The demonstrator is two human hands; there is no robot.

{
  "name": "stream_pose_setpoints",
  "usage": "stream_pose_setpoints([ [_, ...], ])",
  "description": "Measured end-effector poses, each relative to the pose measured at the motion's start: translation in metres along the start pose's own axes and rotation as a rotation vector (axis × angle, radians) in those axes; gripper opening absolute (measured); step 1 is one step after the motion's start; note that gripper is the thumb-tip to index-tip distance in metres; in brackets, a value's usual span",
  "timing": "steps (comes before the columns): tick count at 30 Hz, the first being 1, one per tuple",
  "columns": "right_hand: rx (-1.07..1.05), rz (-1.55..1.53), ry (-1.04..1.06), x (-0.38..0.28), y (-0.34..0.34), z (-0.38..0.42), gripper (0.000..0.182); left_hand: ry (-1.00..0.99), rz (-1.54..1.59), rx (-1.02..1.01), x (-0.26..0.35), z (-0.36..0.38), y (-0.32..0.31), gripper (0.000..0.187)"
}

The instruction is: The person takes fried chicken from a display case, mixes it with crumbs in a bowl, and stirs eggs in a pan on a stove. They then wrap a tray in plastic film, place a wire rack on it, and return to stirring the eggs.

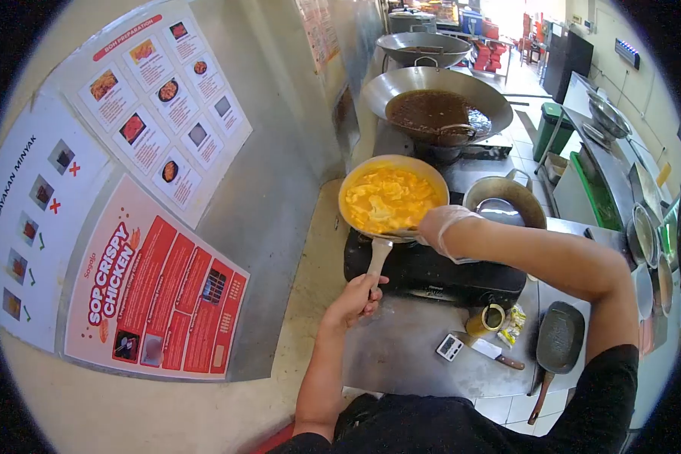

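Note:
A round pan [440, 175] full of yellow, egg-like food [390, 198] rests over the left part of a black gas stove [439, 274]. My left hand [356, 297] is wrapped round the pan's pale handle [379, 258]. At the pan's lower right edge is my right hand [445, 227], in a clear plastic glove with its fingers closed. A thin metal edge shows beside it over the food; the rest of that utensil is hidden by the hand.
Behind stand a wok of dark oil [439, 110] and another wok [422, 49]. A smaller pot [507, 198] sits right of the pan. Nearer are a timer [449, 347], a knife [495, 353], a jar [486, 321] and a square pan [561, 337]. A wall [280, 151] borders the left.

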State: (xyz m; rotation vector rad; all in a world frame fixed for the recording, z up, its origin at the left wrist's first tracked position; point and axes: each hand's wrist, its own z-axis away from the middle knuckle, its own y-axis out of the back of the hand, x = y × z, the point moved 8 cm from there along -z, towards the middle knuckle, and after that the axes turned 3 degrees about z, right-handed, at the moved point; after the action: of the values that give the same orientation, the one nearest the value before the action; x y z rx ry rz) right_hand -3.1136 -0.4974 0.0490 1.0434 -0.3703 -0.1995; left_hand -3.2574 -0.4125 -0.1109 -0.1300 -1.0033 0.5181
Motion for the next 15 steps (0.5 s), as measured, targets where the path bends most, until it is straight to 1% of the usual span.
stream_pose_setpoints([
  [1, 0.052, -0.031, 0.021, -0.008, 0.008, -0.002, 0.017, -0.026, -0.022, 0.002, 0.002, 0.001, -0.001, 0.040],
  [2, 0.053, -0.031, 0.026, -0.010, 0.007, -0.015, 0.017, -0.027, -0.020, 0.007, 0.003, 0.002, -0.001, 0.040],
  [4, 0.141, -0.111, -0.013, -0.007, 0.006, -0.047, 0.020, -0.016, -0.066, 0.008, 0.004, 0.003, -0.002, 0.041],
  [5, 0.146, -0.115, -0.016, -0.008, 0.010, -0.052, 0.020, -0.016, -0.073, 0.009, 0.005, 0.002, -0.003, 0.041],
  [7, 0.124, -0.091, -0.028, -0.010, 0.016, -0.062, 0.028, -0.011, -0.067, 0.029, 0.002, 0.000, -0.001, 0.043],
  [11, 0.131, -0.066, -0.052, -0.001, 0.023, -0.073, 0.028, -0.017, -0.078, 0.015, 0.002, 0.000, -0.003, 0.044],
  [13, 0.074, 0.011, -0.126, 0.015, 0.016, -0.082, 0.027, 0.007, -0.051, 0.027, 0.001, 0.000, -0.003, 0.041],
  [14, 0.073, 0.006, -0.130, 0.023, 0.004, -0.091, 0.027, 0.011, -0.056, 0.024, 0.002, 0.000, -0.004, 0.041],
  [15, 0.155, -0.051, -0.139, 0.034, -0.008, -0.100, 0.028, 0.023, -0.058, 0.020, 0.003, 0.000, -0.004, 0.039],
])
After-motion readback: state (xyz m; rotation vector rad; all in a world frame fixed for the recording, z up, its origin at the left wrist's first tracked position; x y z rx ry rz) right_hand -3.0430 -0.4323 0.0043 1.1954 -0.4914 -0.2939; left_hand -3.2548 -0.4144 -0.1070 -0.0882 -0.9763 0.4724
